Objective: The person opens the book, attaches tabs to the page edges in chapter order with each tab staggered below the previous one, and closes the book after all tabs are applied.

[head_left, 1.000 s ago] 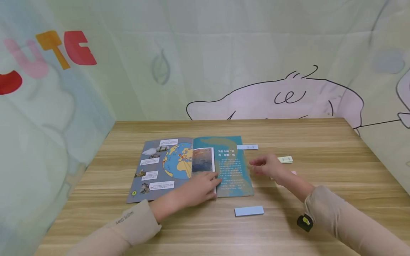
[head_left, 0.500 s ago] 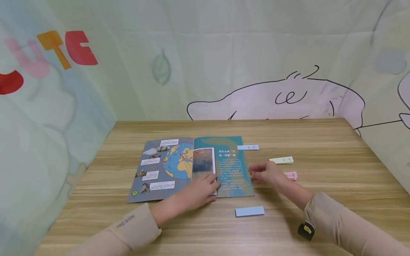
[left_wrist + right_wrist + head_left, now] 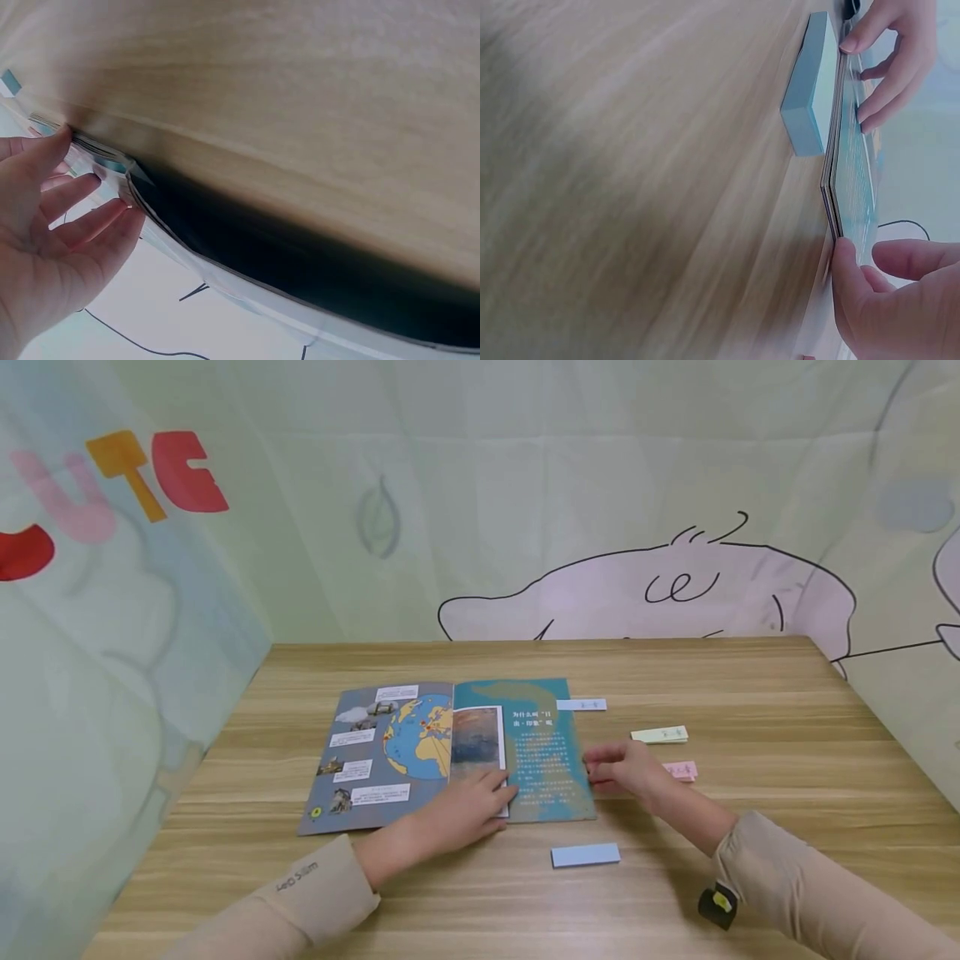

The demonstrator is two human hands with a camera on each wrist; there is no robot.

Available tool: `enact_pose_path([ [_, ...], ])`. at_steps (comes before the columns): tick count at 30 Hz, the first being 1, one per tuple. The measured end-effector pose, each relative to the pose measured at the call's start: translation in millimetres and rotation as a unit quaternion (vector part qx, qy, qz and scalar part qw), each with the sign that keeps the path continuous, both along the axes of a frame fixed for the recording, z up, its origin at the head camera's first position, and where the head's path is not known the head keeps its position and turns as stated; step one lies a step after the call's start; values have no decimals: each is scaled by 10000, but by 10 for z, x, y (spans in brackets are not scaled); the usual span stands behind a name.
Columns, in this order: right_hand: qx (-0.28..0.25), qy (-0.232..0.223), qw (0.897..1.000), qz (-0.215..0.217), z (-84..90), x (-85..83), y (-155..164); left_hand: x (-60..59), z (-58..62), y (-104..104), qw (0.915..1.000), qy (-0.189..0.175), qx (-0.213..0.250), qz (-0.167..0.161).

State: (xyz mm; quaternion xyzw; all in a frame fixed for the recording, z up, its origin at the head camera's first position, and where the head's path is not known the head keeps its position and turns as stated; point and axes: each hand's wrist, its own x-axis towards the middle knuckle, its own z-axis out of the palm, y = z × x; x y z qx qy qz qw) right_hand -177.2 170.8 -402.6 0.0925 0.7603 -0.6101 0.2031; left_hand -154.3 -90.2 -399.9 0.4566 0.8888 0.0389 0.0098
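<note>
An illustrated magazine (image 3: pixel 540 693) lies spread on the table, a globe picture on its left page and a teal page at right. My left hand (image 3: pixel 467 806) rests across the lower middle of the magazine; in the left wrist view its thumb touches the bottom edge. At the right page edge is my right hand (image 3: pixel 630 768). The right wrist view shows that hand's thumb (image 3: pixel 847 262) against the page edges, the index finger apart from it. A blue labelled strip (image 3: pixel 583 704) overlaps the upper right page edge and sticks out.
A pad of blue sticky notes (image 3: pixel 585 855) lies in front of the magazine. Beyond the right hand are pale green labelled strips (image 3: pixel 660 735) and pink labelled strips (image 3: pixel 681 771), the pink ones partly hidden. A printed curtain (image 3: pixel 480 527) hangs behind the wooden table (image 3: pixel 787 718).
My right hand has come slightly down and toward the magazine's right edge, baring more of the green and pink strips. My left hand stays on the magazine.
</note>
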Motion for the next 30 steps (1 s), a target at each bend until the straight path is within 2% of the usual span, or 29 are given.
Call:
enact_pose_path([
  [16, -617, -259, 9977, -68, 20, 33, 2, -6, 17, 1, 9999, -41, -146, 12],
  [30, -935, -483, 9940, -303, -5, 28, 26, -24, 20, 10, 9998, -125, -143, -17],
])
